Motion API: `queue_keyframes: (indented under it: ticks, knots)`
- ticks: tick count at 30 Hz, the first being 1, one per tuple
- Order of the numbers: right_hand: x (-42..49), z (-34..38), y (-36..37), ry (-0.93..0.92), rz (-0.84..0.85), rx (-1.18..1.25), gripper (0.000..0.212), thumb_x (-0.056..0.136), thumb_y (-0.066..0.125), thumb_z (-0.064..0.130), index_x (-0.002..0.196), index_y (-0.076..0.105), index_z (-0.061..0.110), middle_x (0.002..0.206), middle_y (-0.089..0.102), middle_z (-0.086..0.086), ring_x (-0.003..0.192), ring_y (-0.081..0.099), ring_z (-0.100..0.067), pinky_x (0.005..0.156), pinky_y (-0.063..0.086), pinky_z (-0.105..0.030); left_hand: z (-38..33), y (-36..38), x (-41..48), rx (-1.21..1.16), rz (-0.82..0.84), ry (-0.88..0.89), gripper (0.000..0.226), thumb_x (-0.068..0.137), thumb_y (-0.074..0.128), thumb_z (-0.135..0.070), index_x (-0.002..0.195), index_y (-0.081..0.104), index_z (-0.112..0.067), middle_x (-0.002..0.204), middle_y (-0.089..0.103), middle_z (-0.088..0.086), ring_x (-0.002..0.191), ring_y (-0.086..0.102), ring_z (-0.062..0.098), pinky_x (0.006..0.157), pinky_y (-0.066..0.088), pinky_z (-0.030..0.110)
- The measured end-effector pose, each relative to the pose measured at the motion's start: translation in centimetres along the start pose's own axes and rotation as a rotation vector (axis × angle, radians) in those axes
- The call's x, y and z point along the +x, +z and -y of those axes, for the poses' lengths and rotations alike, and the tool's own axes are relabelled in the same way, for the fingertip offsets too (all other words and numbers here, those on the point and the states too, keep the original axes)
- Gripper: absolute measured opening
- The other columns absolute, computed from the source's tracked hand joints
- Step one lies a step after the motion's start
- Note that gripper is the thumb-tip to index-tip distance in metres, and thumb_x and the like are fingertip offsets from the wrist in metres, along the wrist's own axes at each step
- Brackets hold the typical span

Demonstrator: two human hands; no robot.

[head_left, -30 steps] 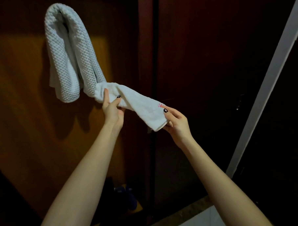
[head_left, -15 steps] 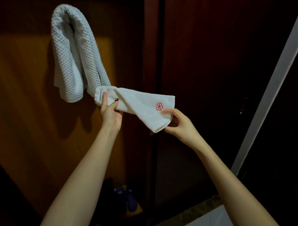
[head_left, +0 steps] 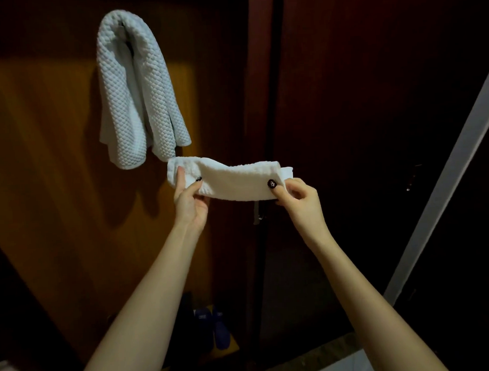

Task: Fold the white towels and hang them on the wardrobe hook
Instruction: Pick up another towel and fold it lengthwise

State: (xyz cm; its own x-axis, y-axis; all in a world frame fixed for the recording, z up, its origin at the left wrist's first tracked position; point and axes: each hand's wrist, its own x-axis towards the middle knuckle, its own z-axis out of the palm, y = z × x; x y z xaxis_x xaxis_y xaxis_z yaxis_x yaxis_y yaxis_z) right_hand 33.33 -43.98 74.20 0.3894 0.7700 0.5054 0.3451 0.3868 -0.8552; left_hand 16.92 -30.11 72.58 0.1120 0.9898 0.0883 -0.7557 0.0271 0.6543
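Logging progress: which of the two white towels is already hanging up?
The waffle-textured white towel, draped high on the brown wooden wardrobe door. The smoother folded white towel is held between the left hand and right hand.

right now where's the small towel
Mid-frame in the head view, the small towel stretches between the left hand and right hand, just below and right of the hung waffle towel.
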Motion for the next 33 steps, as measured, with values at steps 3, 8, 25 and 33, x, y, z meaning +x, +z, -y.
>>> queue_keyframes:
  ticks: [3,8,25,33]
  knots:
    - [0.4,-0.7,0.2,0.011,-0.112,0.073,0.044,0.092,0.065,0.026,0.062,0.051,-0.002,0.075,0.047,-0.011,0.071,0.046,-0.016,0.068,0.039,-0.039,0.1,-0.2,-0.3,-0.068,0.013,-0.008,0.073,0.09,0.043,0.011,0.148,0.027,-0.03,0.138,0.048,0.008,0.111,0.059,0.022,0.073,0.056,0.028]
    - [0.5,-0.9,-0.2,0.036,-0.059,0.208,0.012,0.093,0.06,0.009,0.103,0.068,0.01,0.102,0.07,-0.01,0.094,0.067,-0.022,0.078,0.056,-0.032,0.3,-0.7,0.0,-0.089,0.046,0.001,0.076,0.088,0.042,0.013,0.145,0.031,-0.037,0.138,0.049,0.005,0.117,0.057,0.025,0.083,0.056,0.035]
    - [2.0,-1.5,-2.5,-0.112,-0.216,0.018,0.022,0.099,0.055,0.016,0.077,0.051,0.016,0.076,0.053,0.006,0.066,0.052,0.005,0.059,0.041,-0.012,-1.7,-3.9,1.0,0.1,-0.031,0.027,0.053,0.086,0.064,-0.009,0.133,0.044,-0.023,0.124,0.061,0.007,0.107,0.062,0.025,0.074,0.055,0.032]
    - [5.6,-0.5,-1.5,-0.141,-0.196,0.01,0.021,0.096,0.057,0.012,0.115,0.057,0.018,0.108,0.059,0.006,0.087,0.06,-0.003,0.064,0.049,-0.017,-7.9,-5.3,2.1,0.278,0.181,0.021,0.053,0.087,0.055,-0.004,0.13,0.046,-0.034,0.127,0.054,0.008,0.099,0.062,0.02,0.068,0.054,0.028]
